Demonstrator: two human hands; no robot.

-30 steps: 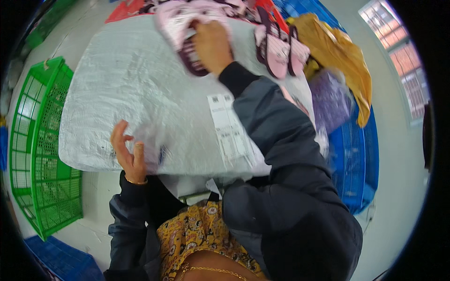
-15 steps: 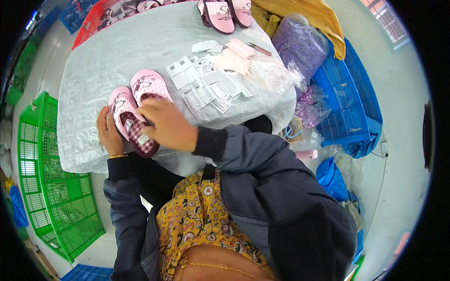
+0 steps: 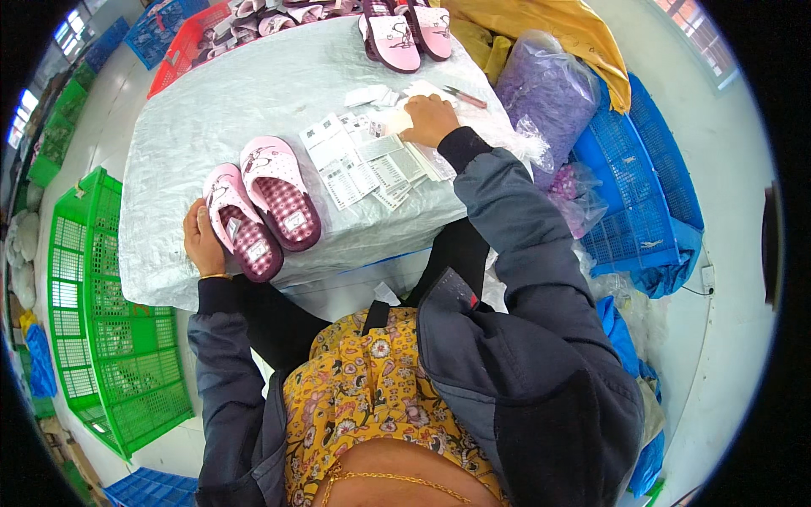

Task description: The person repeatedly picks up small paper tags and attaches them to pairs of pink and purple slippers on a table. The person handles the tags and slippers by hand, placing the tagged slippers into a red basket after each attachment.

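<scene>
On the covered table, a pair of pink slippers with maroon checked insoles lies side by side: a left slipper (image 3: 241, 224) and a right slipper (image 3: 280, 194). My left hand (image 3: 203, 242) rests against the outer side of the left slipper, its fingers stretched along it and not wrapped round it. Farther right, my right hand (image 3: 431, 120) bends down over pale pink slips (image 3: 397, 122), its fingers closed on them; the fingertips are partly hidden. Printed white label sheets (image 3: 342, 165) lie just left of and below that hand. Small white cards (image 3: 369, 95) lie beyond them.
Another pink slipper pair (image 3: 405, 38) stands at the table's far edge. Scissors-like pointed tool (image 3: 465, 97) lies near clear plastic. A red crate (image 3: 182, 51) of slippers is far left, a green crate (image 3: 118, 338) left, and a blue crate (image 3: 629, 182) with a purple-filled bag (image 3: 549, 93) right.
My right hand has left the slippers and moved right and away to the pale pink slips. The left hand stays beside the left slipper, and the whole view has shifted slightly.
</scene>
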